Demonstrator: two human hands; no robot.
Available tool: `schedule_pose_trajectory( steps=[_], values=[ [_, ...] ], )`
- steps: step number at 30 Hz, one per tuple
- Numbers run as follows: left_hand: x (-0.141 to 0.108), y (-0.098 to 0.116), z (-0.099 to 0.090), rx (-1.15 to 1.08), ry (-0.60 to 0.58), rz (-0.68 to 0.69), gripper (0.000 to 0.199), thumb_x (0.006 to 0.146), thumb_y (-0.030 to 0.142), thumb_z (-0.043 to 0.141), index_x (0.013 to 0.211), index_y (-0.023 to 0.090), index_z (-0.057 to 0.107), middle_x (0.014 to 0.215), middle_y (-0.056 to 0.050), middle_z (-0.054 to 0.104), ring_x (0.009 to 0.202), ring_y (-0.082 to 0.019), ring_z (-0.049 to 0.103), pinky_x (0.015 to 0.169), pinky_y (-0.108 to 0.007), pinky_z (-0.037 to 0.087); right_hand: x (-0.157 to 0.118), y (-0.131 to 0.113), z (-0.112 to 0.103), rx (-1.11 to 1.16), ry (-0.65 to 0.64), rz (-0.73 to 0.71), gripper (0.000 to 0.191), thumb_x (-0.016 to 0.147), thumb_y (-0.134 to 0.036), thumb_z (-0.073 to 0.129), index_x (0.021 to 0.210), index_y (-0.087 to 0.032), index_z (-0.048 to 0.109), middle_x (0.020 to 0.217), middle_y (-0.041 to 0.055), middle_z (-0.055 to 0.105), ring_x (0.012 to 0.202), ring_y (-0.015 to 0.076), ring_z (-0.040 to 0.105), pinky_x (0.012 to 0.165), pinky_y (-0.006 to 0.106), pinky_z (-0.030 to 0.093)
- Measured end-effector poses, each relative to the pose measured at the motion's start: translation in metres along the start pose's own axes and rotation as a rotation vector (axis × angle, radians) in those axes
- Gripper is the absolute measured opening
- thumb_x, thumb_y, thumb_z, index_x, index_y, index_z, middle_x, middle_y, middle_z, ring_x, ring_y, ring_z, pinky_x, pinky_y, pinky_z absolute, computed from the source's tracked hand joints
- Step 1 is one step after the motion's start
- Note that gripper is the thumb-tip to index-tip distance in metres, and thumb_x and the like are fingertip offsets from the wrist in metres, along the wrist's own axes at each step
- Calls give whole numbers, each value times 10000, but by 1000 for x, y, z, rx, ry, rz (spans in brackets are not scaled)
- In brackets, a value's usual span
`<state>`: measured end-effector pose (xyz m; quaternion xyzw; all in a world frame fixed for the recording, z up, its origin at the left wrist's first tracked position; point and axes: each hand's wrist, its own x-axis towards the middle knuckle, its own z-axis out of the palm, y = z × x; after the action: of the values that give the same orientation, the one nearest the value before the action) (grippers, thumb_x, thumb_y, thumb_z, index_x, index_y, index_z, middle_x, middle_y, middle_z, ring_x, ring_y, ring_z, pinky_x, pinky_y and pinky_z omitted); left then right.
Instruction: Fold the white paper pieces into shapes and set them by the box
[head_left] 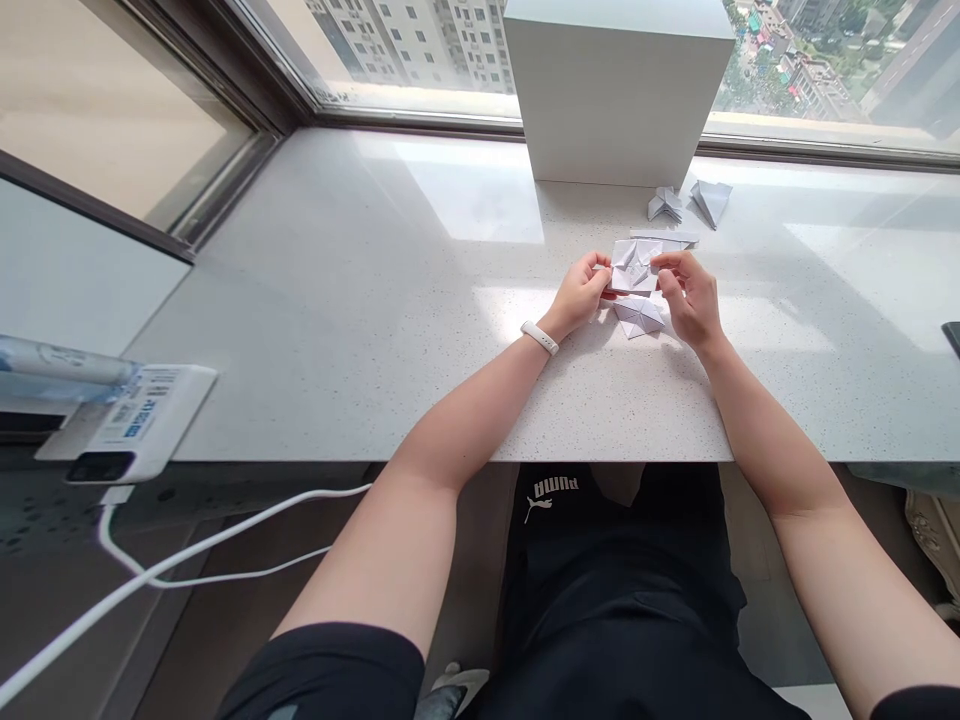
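My left hand [577,295] pinches the left side of a folded white paper piece [634,265] above the speckled countertop [420,390]. My right hand [688,295] reaches in from the other side, its fingertips at the paper's right edge. Just below the hands lies a folded white paper shape [639,317]. A flat paper strip [664,238] lies just beyond the held piece. Farther back are a small folded paper figure [665,204] and a pointed paper fold [711,200]. A white band [540,337] circles my left wrist.
A large white box [619,90] stands against the window at the back of the counter. A white device [127,420] sits at the left edge, with a white cable [225,540] hanging below. A dark object [952,338] lies at the right edge.
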<state>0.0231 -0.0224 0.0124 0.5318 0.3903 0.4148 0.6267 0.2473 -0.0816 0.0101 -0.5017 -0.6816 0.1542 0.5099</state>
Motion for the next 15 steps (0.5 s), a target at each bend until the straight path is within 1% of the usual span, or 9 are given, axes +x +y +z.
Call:
schedule_pose_trajectory(
  steps=[2, 5, 8, 12, 15],
  values=[
    [1, 0, 0, -4, 2, 9, 242, 1207, 80, 651, 1018, 231, 638, 863, 17, 786, 780, -133, 813, 798, -245, 677, 0, 0, 2, -38, -1, 50, 348, 1191, -644, 698, 1199, -310, 791, 1149, 69, 876, 954, 255, 835, 846, 426, 696],
    [2, -2, 0, -8, -14, 15, 251, 1204, 85, 621, 1003, 236, 629, 850, 14, 794, 769, -135, 795, 789, -244, 665, -1, 1, 6, -83, 22, 113, 251, 1124, -539, 787, 1125, -290, 751, 1080, 66, 847, 908, 246, 789, 832, 419, 667],
    [2, -3, 0, -16, -41, 23, 234, 1192, 92, 624, 1008, 237, 634, 879, 3, 819, 792, -140, 802, 803, -247, 665, -1, 4, 8, -95, 45, 162, 184, 1097, -457, 799, 1118, -283, 742, 1074, 65, 828, 878, 234, 755, 833, 421, 651],
    [1, -4, -2, -25, -83, 25, 208, 1188, 115, 646, 1023, 242, 630, 904, 0, 829, 810, -142, 815, 805, -241, 673, -1, 5, 9, -84, 57, 203, 209, 1102, -460, 829, 1202, -289, 764, 1118, 67, 813, 879, 230, 746, 845, 423, 647],
    [1, -5, -3, -29, -89, 31, 202, 1185, 128, 668, 1022, 242, 629, 922, -3, 831, 829, -142, 820, 817, -238, 684, -2, 3, 9, -92, 50, 218, 241, 1102, -493, 842, 1218, -295, 768, 1101, 65, 810, 888, 236, 735, 845, 421, 649]
  ],
)
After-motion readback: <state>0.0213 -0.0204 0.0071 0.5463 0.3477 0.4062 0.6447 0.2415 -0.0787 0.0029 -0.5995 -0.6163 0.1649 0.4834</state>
